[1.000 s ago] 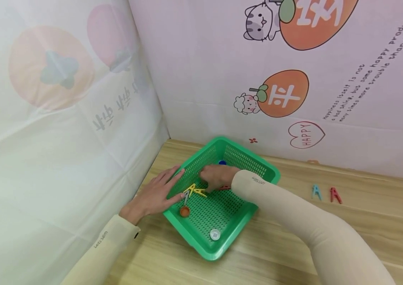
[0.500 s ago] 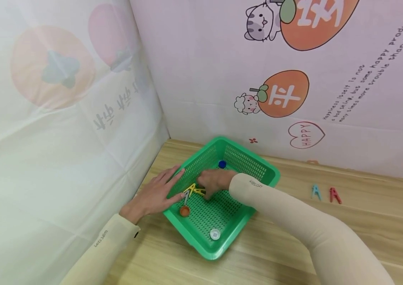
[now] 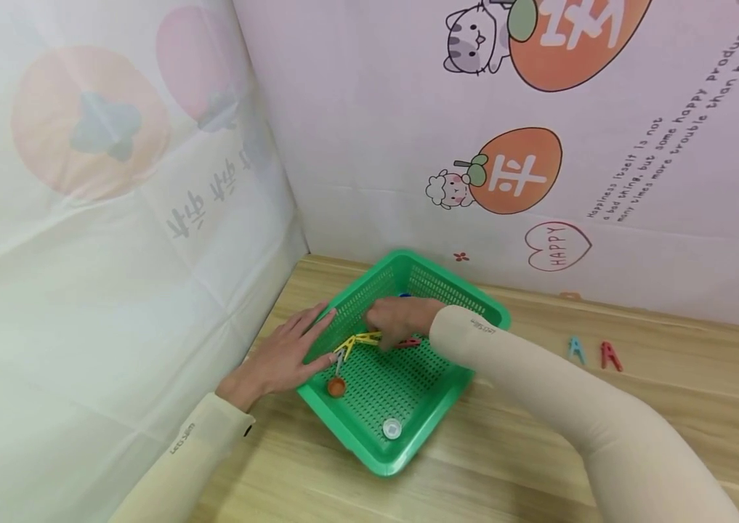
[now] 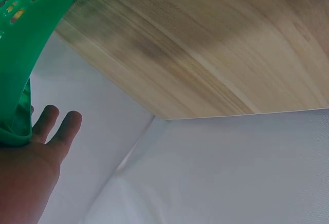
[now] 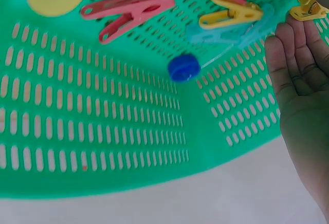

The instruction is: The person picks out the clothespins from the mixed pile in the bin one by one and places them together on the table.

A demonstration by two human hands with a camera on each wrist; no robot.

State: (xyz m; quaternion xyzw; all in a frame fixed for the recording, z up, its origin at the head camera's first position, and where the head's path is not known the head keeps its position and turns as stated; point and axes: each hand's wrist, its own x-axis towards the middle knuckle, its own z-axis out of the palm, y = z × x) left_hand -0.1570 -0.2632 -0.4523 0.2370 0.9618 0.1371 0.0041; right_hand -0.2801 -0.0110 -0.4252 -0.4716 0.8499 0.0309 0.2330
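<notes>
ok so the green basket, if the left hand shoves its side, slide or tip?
Probably slides: the green basket sits flat on the smooth wooden table, low and wide. Likely light, since its walls and floor are perforated plastic holding only pegs and small caps, so the thin walls may flex. The left hand lies flat against the rim, which suits bracing.

Sat on a wooden table (image 3: pixel 670 407) in a corner. Was walled by white cloth (image 3: pixel 376 145) printed with orange fruit cartoons.
</notes>
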